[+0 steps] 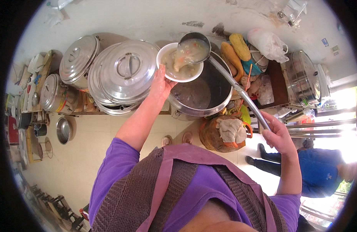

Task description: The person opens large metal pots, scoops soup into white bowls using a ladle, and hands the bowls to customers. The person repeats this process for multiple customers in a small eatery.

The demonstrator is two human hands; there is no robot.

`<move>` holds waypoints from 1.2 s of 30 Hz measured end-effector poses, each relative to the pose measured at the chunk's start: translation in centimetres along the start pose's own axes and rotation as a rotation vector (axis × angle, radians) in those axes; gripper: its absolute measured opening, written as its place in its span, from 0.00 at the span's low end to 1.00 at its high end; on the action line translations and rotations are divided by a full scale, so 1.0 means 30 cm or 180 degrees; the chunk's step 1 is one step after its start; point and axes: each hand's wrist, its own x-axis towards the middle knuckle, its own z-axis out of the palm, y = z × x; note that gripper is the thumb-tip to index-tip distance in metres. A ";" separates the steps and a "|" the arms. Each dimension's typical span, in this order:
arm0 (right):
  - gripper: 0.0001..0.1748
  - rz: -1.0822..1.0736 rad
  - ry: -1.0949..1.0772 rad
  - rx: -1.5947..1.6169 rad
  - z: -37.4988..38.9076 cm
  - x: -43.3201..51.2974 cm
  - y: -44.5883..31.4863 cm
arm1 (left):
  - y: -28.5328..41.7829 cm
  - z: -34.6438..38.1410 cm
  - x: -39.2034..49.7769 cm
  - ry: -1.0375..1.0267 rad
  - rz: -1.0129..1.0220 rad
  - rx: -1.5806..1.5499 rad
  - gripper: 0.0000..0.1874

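In my left hand (162,84) is a white bowl (181,79) of cloudy soup, held by its side over the rim of a large metal pot (216,108). My right hand (275,134) grips the end of a long metal handle. That handle belongs to a soup ladle (222,67), whose cup tips over the bowl, soup with bits of red in it at the bowl's edge. Dark liquid is visible low inside the pot. Left of it lies a big metal lid (129,72) with a strap handle, on another wide pot.
Two more lidded pots (77,59) stand at the left. Yellow squashes (239,47) and a white plastic bag (266,43) lie right of the pot. Below it, a cloth (231,130) tops a brown container with orange handles. A person in blue (317,171) is at the right. A metal basin (64,131) sits lower left.
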 end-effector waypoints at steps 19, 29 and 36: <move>0.33 -0.0099 0.0385 -0.0042 0.025 -0.006 -0.001 | 0.004 0.011 0.002 -0.0115 -0.0116 -0.0078 0.26; 0.33 -0.0177 0.0524 -0.0135 0.048 -0.034 0.007 | -0.007 0.001 0.006 -0.0206 -0.0159 -0.0045 0.28; 0.33 -0.0240 0.0549 -0.0194 0.073 -0.054 0.010 | -0.010 0.010 0.000 -0.0156 -0.0252 -0.0038 0.26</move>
